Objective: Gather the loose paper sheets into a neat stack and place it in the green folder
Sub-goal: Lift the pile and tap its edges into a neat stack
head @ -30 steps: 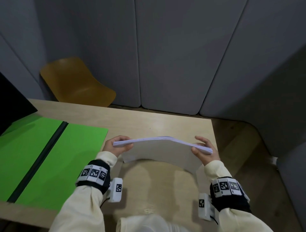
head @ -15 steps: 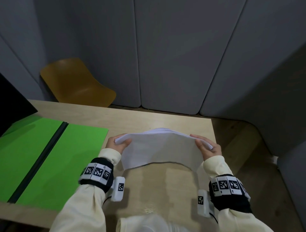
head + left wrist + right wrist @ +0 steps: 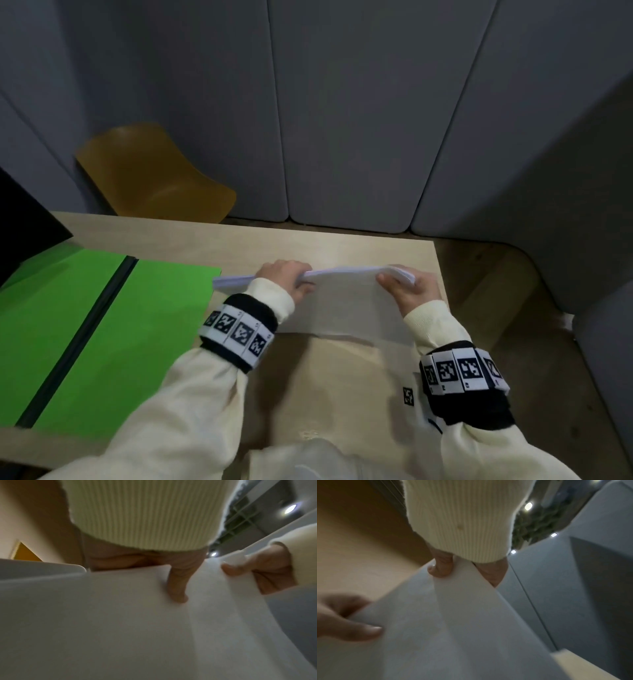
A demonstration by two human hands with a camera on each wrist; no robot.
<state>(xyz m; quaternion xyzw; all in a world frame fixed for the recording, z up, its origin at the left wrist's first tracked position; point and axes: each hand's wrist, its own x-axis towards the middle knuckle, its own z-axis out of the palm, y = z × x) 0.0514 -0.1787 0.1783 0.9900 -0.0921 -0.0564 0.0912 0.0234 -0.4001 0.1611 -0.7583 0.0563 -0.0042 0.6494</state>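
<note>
- Fingers (image 3: 297, 274) of your left hand (image 3: 286, 279) curl over the top edge of the paper stack (image 3: 346, 301), thumb (image 3: 177, 588) pressed flat on the near face: a pinch grip.
- Your right hand (image 3: 412, 291) pinches the stack's right end the same way, thumb in front, fingers wrapped behind.
- Paper stack stands on its long edge, lower edge on the table (image 3: 342, 394), top edge bowed slightly; its left corner sticks out past your left hand, over the folder's right edge.
- Green folder (image 3: 102, 342) lies open flat on the table's left part, dark spine down the middle, just beside the stack.
- Both your wrists wear black bands with white marker tags; cream sleeves.
- Yellow chair (image 3: 154, 174) beyond the table's far edge, grey panels behind it.
- Wrist views are blurred; edge alignment of the sheets can't be told.
</note>
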